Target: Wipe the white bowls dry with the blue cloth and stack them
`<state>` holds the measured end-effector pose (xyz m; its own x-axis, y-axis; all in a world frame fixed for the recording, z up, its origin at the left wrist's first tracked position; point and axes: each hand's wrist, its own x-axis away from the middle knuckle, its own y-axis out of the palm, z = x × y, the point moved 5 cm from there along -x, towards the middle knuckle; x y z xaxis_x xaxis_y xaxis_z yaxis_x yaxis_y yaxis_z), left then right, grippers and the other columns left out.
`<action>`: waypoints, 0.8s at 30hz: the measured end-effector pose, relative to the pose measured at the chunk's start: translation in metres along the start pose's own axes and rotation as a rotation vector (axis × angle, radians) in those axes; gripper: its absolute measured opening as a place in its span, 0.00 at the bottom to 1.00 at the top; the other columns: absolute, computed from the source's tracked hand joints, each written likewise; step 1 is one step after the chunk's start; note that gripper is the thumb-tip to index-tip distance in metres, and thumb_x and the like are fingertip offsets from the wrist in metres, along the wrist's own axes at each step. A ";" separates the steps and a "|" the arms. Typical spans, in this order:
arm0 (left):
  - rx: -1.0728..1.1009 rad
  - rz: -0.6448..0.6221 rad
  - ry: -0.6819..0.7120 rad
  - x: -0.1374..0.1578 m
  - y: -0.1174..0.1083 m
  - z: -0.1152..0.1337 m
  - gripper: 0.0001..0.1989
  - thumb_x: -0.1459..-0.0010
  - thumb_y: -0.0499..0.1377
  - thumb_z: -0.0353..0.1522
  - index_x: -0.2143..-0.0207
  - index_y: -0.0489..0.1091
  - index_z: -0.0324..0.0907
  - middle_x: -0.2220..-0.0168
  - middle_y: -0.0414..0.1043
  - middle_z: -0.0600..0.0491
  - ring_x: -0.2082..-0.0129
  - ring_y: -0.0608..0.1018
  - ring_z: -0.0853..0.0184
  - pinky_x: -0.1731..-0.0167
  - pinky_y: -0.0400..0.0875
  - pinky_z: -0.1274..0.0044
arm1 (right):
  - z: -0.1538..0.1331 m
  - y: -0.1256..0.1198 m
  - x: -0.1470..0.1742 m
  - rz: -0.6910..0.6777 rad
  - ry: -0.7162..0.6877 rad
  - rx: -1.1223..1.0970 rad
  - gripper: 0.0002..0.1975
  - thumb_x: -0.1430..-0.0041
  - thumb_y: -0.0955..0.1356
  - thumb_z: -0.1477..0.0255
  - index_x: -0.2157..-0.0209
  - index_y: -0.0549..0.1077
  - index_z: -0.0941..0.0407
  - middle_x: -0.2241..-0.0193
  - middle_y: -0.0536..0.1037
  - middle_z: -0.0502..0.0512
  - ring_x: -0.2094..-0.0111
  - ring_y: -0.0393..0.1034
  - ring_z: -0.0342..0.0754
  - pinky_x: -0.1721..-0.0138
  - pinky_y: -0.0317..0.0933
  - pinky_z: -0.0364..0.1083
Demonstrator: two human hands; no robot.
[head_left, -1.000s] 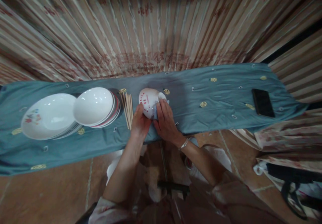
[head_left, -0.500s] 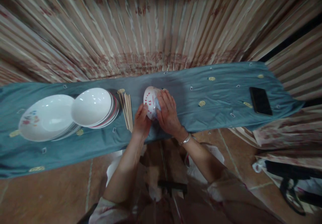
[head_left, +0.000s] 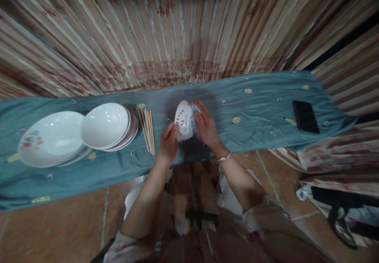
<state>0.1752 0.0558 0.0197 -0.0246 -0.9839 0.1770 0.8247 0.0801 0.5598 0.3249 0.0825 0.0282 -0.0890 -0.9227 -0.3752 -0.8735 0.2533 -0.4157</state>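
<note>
Compared with half a second ago, the bowl (head_left: 182,123) has moved right, farther from the sticks (head_left: 149,131), and the right hand (head_left: 207,129) has gone with it, baring more of the blue-white cloth (head_left: 194,125). The left hand's (head_left: 168,142) grip is clamped on the bowl's near left side; the right's is closed on the cloth, pressed against the bowl's right side. The bowl sits tilted over the table (head_left: 89,176) — glossy white, printed in red.

A creased teal cover (head_left: 251,137) with yellow motifs drapes the long, narrow table. Pleated, flower-printed curtains (head_left: 177,38) hang behind; the floor (head_left: 74,215) is brown tile. Round, shiny stacked bowls (head_left: 103,125) overlap wider, shallow dishes (head_left: 63,137) — smooth and white — left of the slim wooden sticks.
</note>
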 end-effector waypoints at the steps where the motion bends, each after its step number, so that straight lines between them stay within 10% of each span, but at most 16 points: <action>1: 0.007 0.011 -0.008 0.000 0.000 0.000 0.13 0.50 0.73 0.41 0.67 0.78 0.44 0.61 0.82 0.48 0.45 0.79 0.51 0.48 0.76 0.68 | 0.004 -0.001 -0.002 0.003 0.046 -0.056 0.28 0.27 0.57 0.56 0.40 0.72 0.57 0.37 0.73 0.61 0.33 0.63 0.53 0.30 0.55 0.56; 13: 0.030 0.033 -0.036 0.000 -0.002 0.002 0.13 0.51 0.75 0.40 0.69 0.78 0.42 0.63 0.82 0.49 0.48 0.81 0.53 0.50 0.77 0.68 | 0.041 0.003 -0.010 0.080 0.386 -0.426 0.17 0.37 0.65 0.58 0.67 0.80 0.55 0.65 0.83 0.52 0.53 0.75 0.50 0.44 0.67 0.51; 24: 0.085 0.044 -0.006 -0.003 -0.005 0.007 0.12 0.46 0.72 0.38 0.65 0.78 0.40 0.63 0.82 0.49 0.49 0.82 0.57 0.49 0.76 0.70 | 0.052 0.019 0.002 0.087 0.542 -0.540 0.17 0.36 0.64 0.59 0.65 0.79 0.55 0.64 0.83 0.52 0.55 0.76 0.49 0.48 0.69 0.49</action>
<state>0.1674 0.0593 0.0220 0.0072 -0.9783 0.2073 0.7739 0.1368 0.6184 0.3325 0.1009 -0.0232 -0.2680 -0.9549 0.1282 -0.9528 0.2824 0.1116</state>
